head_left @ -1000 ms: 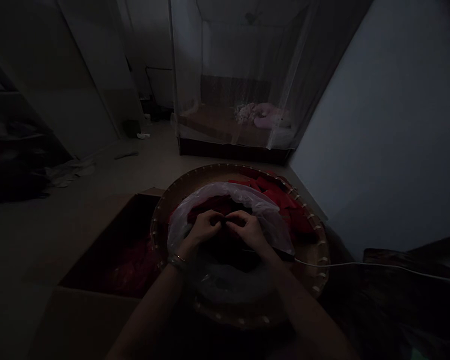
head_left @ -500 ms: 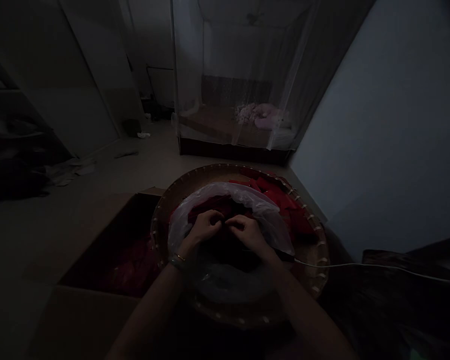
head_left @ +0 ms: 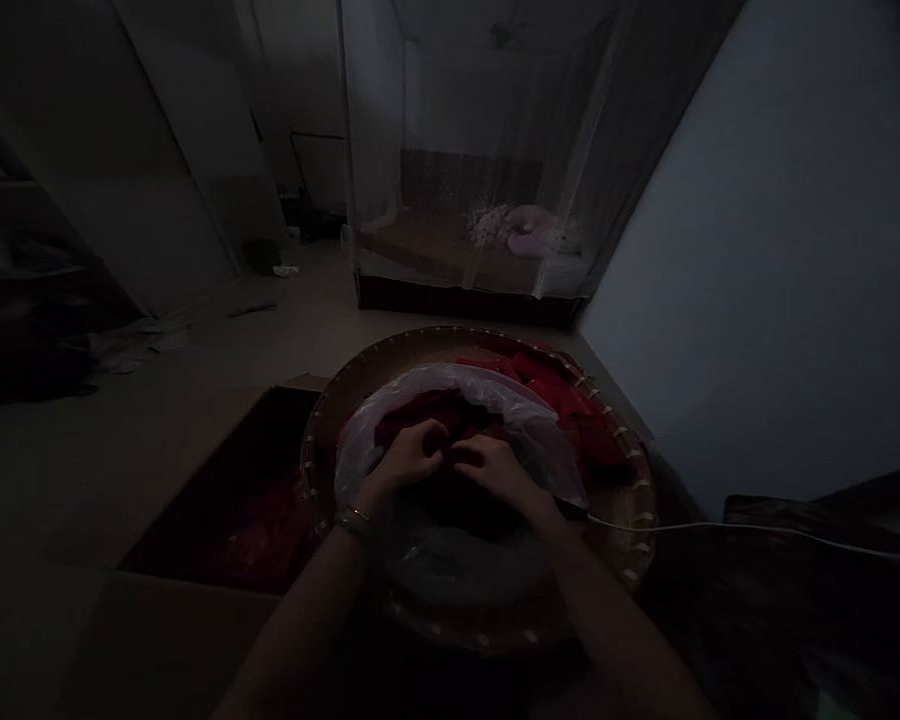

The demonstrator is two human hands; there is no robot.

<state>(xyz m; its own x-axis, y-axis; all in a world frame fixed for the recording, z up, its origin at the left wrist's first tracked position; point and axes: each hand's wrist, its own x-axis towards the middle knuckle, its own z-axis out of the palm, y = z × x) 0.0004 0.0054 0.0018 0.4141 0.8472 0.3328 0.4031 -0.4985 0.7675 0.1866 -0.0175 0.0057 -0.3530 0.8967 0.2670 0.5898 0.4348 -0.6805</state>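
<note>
My left hand (head_left: 414,452) and my right hand (head_left: 493,466) are close together over an open clear plastic bag (head_left: 364,450). Dark red pieces (head_left: 424,412) lie inside the bag, just beyond my fingers. The fingers of both hands are bent, with thumb and fingertips brought together in a pinch. In the dim light I cannot make out what they hold. The bag rests in a round woven bamboo tray (head_left: 345,383). Bright red flat pieces (head_left: 562,395) are heaped on the tray's far right side.
A cardboard box (head_left: 172,620) with dark red material (head_left: 270,535) inside stands left of the tray. A white cable (head_left: 690,525) runs from the tray to the right. Ahead is a bed (head_left: 420,245) under a net; a pale wall (head_left: 780,260) rises on the right.
Both hands stay over the bag. The fingertips have shifted slightly, and my right hand sits a little lower. The tray, bag and box look the same.
</note>
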